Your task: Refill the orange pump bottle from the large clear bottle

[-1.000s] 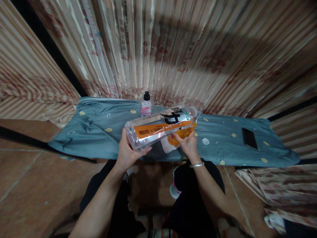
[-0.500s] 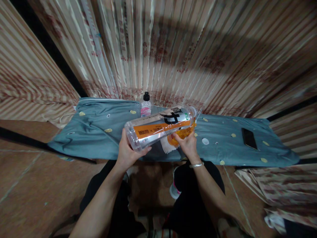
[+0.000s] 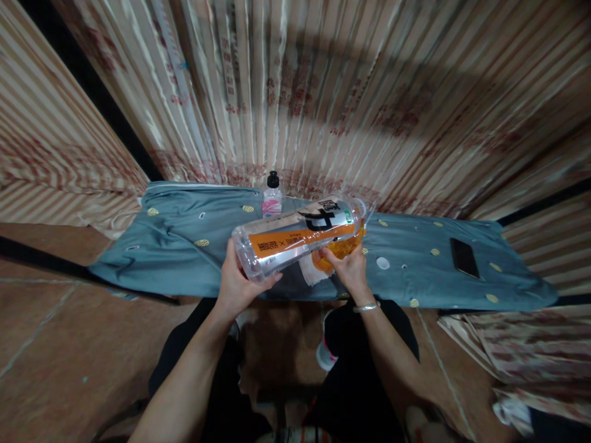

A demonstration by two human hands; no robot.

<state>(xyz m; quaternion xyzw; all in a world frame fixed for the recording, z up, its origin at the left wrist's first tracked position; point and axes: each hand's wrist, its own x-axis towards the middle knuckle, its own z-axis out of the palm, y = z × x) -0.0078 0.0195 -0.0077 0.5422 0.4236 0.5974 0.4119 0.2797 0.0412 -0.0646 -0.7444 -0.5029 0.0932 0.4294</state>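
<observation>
I hold a large clear plastic bottle with an orange and black label almost level above the table, its mouth tipped toward the right. My left hand is wrapped round its base. My right hand grips the bottle from below near the neck. Under the neck sits an orange container, partly hidden by the bottle and my fingers. A pale cloth lies beside it.
The table wears a blue-grey cloth with small yellow marks. A small bottle with a black cap and pink label stands at the back. A white cap and a black phone lie to the right. Striped curtains hang behind.
</observation>
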